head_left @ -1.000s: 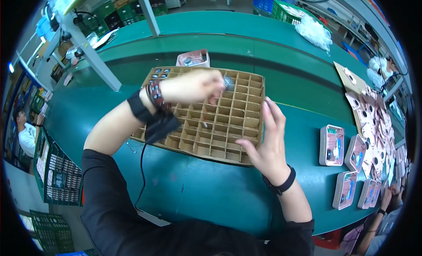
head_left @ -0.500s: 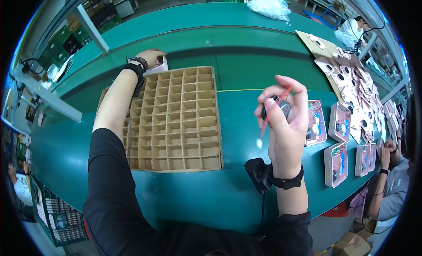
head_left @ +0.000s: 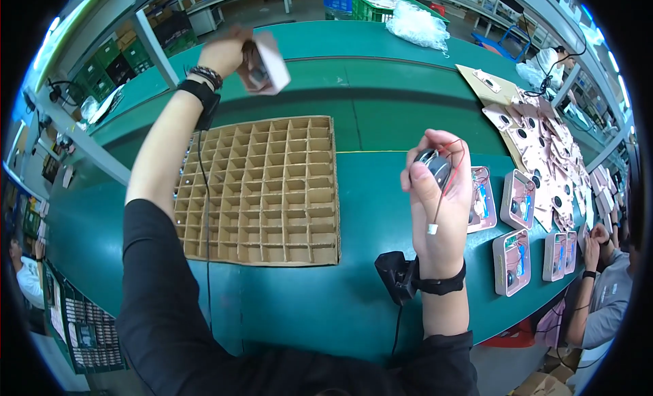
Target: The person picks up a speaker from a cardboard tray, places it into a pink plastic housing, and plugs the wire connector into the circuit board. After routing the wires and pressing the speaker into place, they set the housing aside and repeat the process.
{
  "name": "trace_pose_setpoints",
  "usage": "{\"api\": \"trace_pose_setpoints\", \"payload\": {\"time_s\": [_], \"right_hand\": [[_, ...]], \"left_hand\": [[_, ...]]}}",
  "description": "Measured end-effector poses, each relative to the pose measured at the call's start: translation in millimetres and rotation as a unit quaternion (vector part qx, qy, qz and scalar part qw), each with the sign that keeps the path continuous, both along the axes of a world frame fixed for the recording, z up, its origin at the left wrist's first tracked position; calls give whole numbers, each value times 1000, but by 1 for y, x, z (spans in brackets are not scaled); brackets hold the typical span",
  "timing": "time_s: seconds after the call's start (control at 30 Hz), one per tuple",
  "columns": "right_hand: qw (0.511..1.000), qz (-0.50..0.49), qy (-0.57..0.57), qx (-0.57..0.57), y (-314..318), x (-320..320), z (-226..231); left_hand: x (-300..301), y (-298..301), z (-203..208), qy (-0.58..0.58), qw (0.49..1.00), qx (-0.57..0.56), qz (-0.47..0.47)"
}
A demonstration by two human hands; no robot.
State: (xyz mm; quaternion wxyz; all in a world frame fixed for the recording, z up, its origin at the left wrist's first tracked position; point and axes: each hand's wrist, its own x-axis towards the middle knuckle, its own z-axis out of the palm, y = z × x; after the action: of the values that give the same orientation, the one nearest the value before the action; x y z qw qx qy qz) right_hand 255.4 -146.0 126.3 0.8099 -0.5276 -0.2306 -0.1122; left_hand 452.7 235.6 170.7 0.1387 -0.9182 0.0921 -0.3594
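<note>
At the far left, my left hand [head_left: 226,54] is closed on a pinkish-white plastic housing [head_left: 275,66], raised above the far end of the divided cardboard tray. The housing is tilted, and dark parts show inside it, blurred by motion. On the right, my right hand [head_left: 439,192] is held up with its fingers curled round a small round black speaker [head_left: 435,166]. Red wires run from the speaker down the palm to a small white plug [head_left: 432,228]. The cardboard divider tray [head_left: 262,192] lies on the green table between my arms.
Several open pink housings [head_left: 511,263] with blue parts and wires stand right of my right hand. Beyond them, pink panels with black discs [head_left: 544,144] lie heaped on cardboard. A co-worker's hands [head_left: 595,239] are at the right edge. A clear plastic bag [head_left: 416,28] lies at the back.
My left hand has lifted the housing up and away from the tray's far edge. My right hand has turned slightly, still holding the speaker, whose wire now hangs along the palm.
</note>
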Motion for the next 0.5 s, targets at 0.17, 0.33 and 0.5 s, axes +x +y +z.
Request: {"api": "trace_pose_setpoints", "payload": {"time_s": [0.17, 0.33, 0.5], "right_hand": [[992, 66, 38, 102, -3, -6, 2], [982, 128, -28, 138, -19, -37, 26], [982, 169, -29, -81, -27, -73, 5]], "left_hand": [[-121, -58, 33, 110, 989, -56, -83], [-267, -122, -29, 459, 836, -284, -95], [-353, -127, -87, 511, 765, -383, -86]]}}
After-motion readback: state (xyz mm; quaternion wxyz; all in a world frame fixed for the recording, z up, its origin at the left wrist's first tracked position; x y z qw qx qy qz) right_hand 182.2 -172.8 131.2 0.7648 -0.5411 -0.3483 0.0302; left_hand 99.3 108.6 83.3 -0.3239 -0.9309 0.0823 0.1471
